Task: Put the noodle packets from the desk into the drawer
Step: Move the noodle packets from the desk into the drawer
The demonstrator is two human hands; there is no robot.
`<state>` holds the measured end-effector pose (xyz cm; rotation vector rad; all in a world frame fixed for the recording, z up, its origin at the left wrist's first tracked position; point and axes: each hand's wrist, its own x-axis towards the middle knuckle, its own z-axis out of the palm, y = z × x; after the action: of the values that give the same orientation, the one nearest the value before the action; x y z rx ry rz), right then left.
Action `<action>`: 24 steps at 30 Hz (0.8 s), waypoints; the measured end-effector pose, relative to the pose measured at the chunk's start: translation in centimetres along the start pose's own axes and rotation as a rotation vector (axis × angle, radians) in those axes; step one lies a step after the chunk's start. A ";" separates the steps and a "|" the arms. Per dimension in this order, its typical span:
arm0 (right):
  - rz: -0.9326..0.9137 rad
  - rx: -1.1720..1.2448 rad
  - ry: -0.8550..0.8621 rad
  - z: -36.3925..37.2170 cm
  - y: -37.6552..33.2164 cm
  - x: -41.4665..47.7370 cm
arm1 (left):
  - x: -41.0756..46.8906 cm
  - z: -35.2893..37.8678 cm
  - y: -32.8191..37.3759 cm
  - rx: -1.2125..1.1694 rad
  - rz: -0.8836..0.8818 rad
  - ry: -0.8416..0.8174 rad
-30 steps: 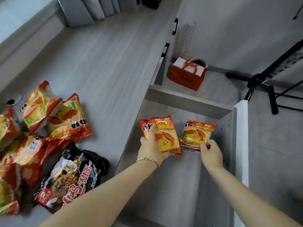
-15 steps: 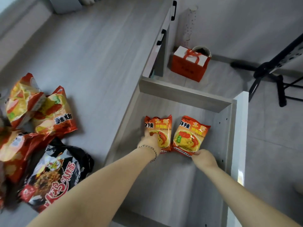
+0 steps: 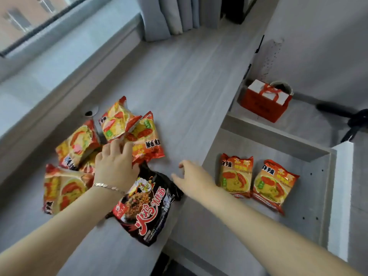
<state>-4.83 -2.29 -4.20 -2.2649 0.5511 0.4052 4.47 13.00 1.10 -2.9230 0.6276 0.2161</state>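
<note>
Two orange noodle packets (image 3: 236, 174) (image 3: 273, 185) lie side by side inside the open grey drawer (image 3: 310, 154) at the right. On the desk (image 3: 179, 86) sits a pile of several orange noodle packets (image 3: 117, 124) and one black packet (image 3: 147, 204). My left hand (image 3: 115, 164) rests over the pile, fingers spread on an orange packet (image 3: 147, 140), gripping nothing that I can see. Fingers apart and empty, my right hand (image 3: 191, 180) hovers above the desk edge beside the black packet.
A red gift bag (image 3: 264, 102) stands on the floor beyond the drawer. A black tripod leg (image 3: 338, 112) lies at far right. A window sill and curtain (image 3: 173, 14) border the desk's far side. A cable hole (image 3: 90, 112) is near the pile.
Both hands let go of the two packets in the drawer and moved left to the desk. The view swung left toward the pile.
</note>
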 end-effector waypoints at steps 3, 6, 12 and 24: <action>0.025 -0.251 -0.083 2.6 -2.9 0.9 | 0.3 1.1 -3.0 0.077 -0.092 -0.132; 0.092 -0.220 -0.137 3.8 -4.8 1.8 | 1.1 2.9 -4.7 0.101 -0.140 -0.182; 0.137 0.123 -0.349 3.1 -3.7 1.9 | 1.9 3.6 -4.7 0.276 -0.017 -0.220; 0.157 0.469 0.188 -7.9 3.9 -2.6 | -0.6 -6.5 1.8 -0.097 0.238 -0.004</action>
<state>-8.08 -9.84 -0.09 -1.8216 0.8298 0.1193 3.84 10.49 7.37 -2.9326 0.9908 0.2861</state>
